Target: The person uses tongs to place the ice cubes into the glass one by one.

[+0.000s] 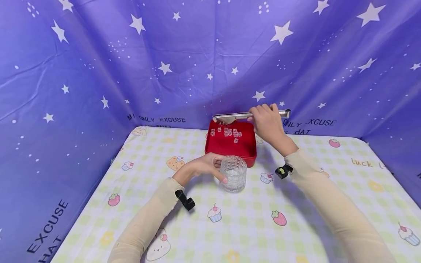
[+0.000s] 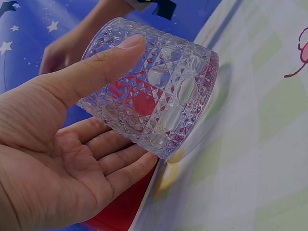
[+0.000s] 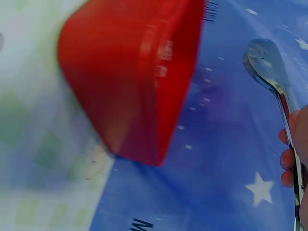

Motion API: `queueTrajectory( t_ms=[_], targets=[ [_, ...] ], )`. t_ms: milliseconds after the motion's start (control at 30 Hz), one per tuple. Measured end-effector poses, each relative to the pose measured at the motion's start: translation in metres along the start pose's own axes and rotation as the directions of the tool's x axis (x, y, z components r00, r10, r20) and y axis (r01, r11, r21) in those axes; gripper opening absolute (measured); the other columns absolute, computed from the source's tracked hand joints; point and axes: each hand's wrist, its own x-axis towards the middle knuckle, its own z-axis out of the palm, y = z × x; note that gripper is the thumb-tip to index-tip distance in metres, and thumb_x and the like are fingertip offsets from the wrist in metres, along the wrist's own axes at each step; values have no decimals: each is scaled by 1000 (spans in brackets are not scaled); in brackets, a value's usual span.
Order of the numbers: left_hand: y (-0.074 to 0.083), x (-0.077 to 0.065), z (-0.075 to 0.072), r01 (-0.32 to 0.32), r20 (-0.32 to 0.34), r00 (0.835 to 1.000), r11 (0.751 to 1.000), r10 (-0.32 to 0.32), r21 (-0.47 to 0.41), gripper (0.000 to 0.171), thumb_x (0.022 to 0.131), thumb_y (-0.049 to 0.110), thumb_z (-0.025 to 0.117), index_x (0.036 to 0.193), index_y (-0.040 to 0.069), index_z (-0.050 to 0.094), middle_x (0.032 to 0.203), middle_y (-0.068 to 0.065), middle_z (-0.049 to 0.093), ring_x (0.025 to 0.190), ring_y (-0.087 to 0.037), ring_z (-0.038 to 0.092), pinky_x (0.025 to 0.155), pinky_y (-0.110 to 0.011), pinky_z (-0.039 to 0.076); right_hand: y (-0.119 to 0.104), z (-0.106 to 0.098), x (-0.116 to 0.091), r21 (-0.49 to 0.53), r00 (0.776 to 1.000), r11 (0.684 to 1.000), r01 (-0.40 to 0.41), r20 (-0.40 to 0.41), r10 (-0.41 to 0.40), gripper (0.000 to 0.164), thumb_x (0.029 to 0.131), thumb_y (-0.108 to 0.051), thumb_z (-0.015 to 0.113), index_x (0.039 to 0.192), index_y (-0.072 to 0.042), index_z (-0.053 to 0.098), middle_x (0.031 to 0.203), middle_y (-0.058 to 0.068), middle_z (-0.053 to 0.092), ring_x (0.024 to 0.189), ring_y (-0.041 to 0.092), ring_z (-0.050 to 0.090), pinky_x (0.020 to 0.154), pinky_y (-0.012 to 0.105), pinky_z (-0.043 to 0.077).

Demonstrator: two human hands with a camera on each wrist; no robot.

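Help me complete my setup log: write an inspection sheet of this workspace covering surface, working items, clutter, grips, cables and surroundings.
Surface: green-and-white checked tablecloth, printed with cupcakes and strawberries.
Job's things: patterned clear glass, upright in front of a red tray; small clear cubes inside the tray; metal tongs above its far side.
Clutter: nothing seen.
Left grip: holds the glass.
Right grip: holds the tongs; whether a cube is between their tips is unclear.
Cables: nothing seen.
Surroundings: purple-blue curtain with white stars and printed lettering, behind and beside the tablecloth.
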Motion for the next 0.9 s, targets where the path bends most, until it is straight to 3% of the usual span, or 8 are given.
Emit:
queueTrajectory(
  t_ms=[367,700,900],
  targets=[
    [-1,1,-1,6,9,1000,1000,-6,-2,73,74,-5,84,142,6,59,131,-15,69,119,-21,66,106,-30,52,10,-47,1,116,992,985,-126,-8,128,19,96,-17,68,99,2,68,83,19,70,73,38,56,74,50,39],
    [-3,2,-1,1,13,1000,1000,-1,-10,71,74,-4,84,140,5,61,129,-16,70,115,-18,67,105,-30,54,6,-66,-15,203,997,976,-79,-6,82,16,92,-14,71,99,0,71,84,17,73,77,37,61,77,52,41],
    [-3,3,-2,-4,15,1000,1000,4,-10,72,74,-6,84,141,6,60,128,-16,70,114,-19,67,104,-30,54,6,-74,-22,246,995,964,-99,40,92,11,90,-10,74,97,-1,74,79,14,71,73,31,57,78,49,37]
  ],
)
